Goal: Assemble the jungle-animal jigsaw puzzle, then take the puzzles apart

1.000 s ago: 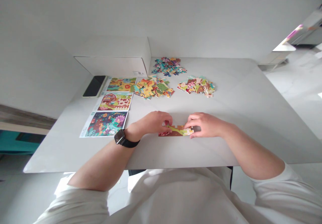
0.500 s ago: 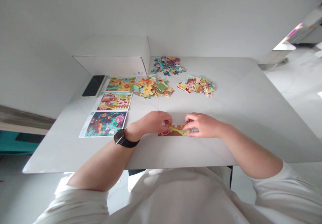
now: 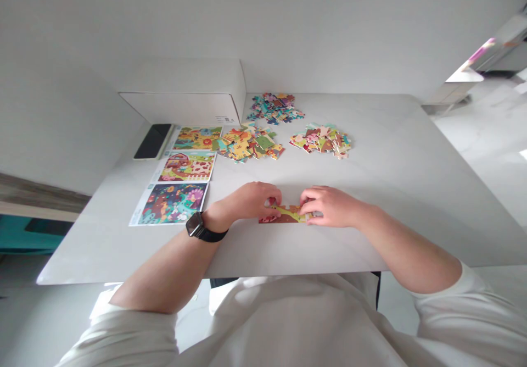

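A short strip of joined jigsaw pieces (image 3: 288, 216), brown, green and yellow, lies flat on the table in front of me. My left hand (image 3: 257, 199) is at its left end, with curled thumb and fingers closed on a reddish jigsaw piece (image 3: 272, 200) that they partly cover. At the strip's right end, my right hand (image 3: 329, 206) has its fingers bent down on a yellowish jigsaw piece (image 3: 309, 216). Its fingertips hide part of that piece. Knobs and gaps show along the strip's upper edge between the two hands.
Beyond my hands lie three heaps of loose pieces: a yellow-green heap (image 3: 251, 143), a reddish-brown heap (image 3: 323, 140) and a blue heap (image 3: 275, 107). Three picture sheets (image 3: 187, 166) line the left, beside a phone (image 3: 153, 142) and a white box (image 3: 185, 106).
My right hand has shifted very slightly left along the strip, its fingers drawing a bit closer together. My left hand and the heaps stay where they were.
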`<state>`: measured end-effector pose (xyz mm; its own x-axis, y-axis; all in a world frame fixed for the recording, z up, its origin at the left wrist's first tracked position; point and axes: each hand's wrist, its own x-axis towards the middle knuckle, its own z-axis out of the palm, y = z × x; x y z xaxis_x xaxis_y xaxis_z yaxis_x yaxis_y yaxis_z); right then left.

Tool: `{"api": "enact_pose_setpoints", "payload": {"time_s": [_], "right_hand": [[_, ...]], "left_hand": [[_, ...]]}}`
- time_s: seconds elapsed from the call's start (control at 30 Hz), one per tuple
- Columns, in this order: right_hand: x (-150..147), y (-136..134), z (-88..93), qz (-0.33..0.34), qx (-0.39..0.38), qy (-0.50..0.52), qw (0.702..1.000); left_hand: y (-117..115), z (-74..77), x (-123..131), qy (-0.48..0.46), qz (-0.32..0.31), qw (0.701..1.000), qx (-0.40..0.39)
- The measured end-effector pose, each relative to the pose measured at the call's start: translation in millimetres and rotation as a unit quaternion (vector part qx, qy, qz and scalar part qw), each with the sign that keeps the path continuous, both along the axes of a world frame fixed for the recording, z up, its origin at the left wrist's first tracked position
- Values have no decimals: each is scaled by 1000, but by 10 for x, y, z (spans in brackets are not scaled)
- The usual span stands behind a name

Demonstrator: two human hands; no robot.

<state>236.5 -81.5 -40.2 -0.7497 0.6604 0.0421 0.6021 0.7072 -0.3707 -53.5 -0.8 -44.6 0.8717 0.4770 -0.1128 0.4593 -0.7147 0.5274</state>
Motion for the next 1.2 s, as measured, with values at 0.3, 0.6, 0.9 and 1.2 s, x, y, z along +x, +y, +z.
{"api": "enact_pose_setpoints", "payload": {"time_s": [0.3,0.6,0.9,1.2], "right_hand": [[-11,7,-22,-8,-5,16,1000],[206,206,-87,-117,14,145,982],[688,576,-199,-322,102,161,928],[903,803,-295,-431,139,145,880]], "left_hand": [[7,55,-6,7,4,1000,1],[20,54,-45,-6,18,1000,20],[-89,31,54,-67,-29,996,43],[-327,-86,279,-86,-95,983,130]]}}
